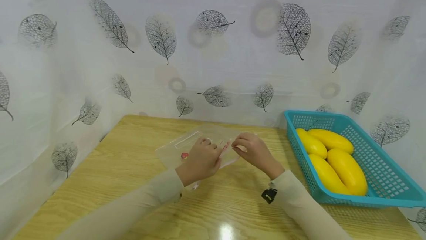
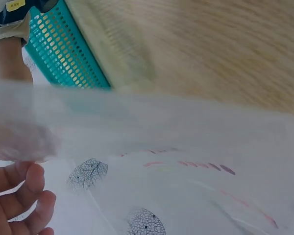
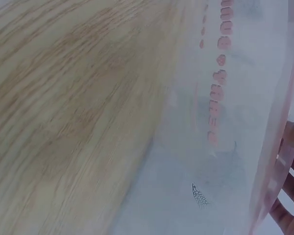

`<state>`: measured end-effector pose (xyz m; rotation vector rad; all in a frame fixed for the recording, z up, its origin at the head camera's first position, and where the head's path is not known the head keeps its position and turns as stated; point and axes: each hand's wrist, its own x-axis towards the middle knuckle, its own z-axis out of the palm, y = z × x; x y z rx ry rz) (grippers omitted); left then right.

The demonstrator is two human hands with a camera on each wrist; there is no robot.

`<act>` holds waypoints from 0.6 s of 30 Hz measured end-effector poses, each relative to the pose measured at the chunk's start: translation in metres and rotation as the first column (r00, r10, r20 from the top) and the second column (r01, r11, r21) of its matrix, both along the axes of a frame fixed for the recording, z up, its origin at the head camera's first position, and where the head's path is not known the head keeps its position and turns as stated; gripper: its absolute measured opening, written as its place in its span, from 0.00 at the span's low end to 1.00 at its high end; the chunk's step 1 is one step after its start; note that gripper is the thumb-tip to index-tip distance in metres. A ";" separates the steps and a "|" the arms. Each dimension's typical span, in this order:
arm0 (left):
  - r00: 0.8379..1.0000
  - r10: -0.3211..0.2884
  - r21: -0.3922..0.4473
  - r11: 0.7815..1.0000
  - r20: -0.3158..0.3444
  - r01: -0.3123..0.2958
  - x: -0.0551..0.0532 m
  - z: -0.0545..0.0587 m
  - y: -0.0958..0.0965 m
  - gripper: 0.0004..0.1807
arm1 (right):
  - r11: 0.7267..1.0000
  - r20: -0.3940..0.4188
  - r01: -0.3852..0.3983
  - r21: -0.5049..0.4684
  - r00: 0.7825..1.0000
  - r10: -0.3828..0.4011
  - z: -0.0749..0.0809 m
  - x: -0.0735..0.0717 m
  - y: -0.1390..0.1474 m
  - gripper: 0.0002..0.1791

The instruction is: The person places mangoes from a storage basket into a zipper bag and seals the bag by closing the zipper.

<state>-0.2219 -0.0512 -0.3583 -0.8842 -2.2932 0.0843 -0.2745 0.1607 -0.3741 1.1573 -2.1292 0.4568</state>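
Note:
A clear plastic zip bag with pink-red print is held above the wooden table in front of me. My left hand grips its near part, fingers curled, knuckles up. To the right of that, my right hand pinches the bag's edge between thumb and fingers. In the right wrist view the bag shows a row of pink letters and a pink strip along its edge. The film of the bag spans most of the left wrist view, partly veiling a hand behind it.
At the right of the table stands a turquoise basket with several smooth yellow oblong objects in its left part. A white curtain with leaf prints hangs along the back and sides. A black device is at my right wrist.

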 end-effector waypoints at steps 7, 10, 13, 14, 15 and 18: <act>0.995 0.057 0.124 0.990 0.077 -0.066 -0.010 0.014 -0.004 0.12 | 0.991 -0.095 -0.068 -0.113 0.994 0.057 0.004 0.005 0.002 0.15; 0.993 0.072 0.162 0.983 0.097 -0.087 -0.014 0.021 -0.006 0.13 | 0.984 -0.125 -0.116 -0.136 0.987 0.099 0.005 0.007 0.005 0.12; 0.993 0.067 0.202 0.976 0.094 -0.085 -0.018 0.026 -0.008 0.13 | 0.982 -0.115 -0.153 -0.106 0.983 0.141 0.006 0.009 0.006 0.12; 0.993 0.067 0.213 0.973 0.096 -0.086 -0.019 0.027 -0.008 0.14 | 0.983 -0.106 -0.161 -0.091 0.983 0.151 0.006 0.009 0.006 0.12; 0.993 0.067 0.221 0.971 0.100 -0.088 -0.019 0.028 -0.008 0.14 | 0.983 -0.098 -0.169 -0.076 0.982 0.161 0.005 0.009 0.006 0.12; 0.991 0.072 0.234 0.967 0.110 -0.096 -0.021 0.032 -0.009 0.14 | 0.983 -0.080 -0.177 -0.046 0.982 0.173 0.005 0.010 0.005 0.14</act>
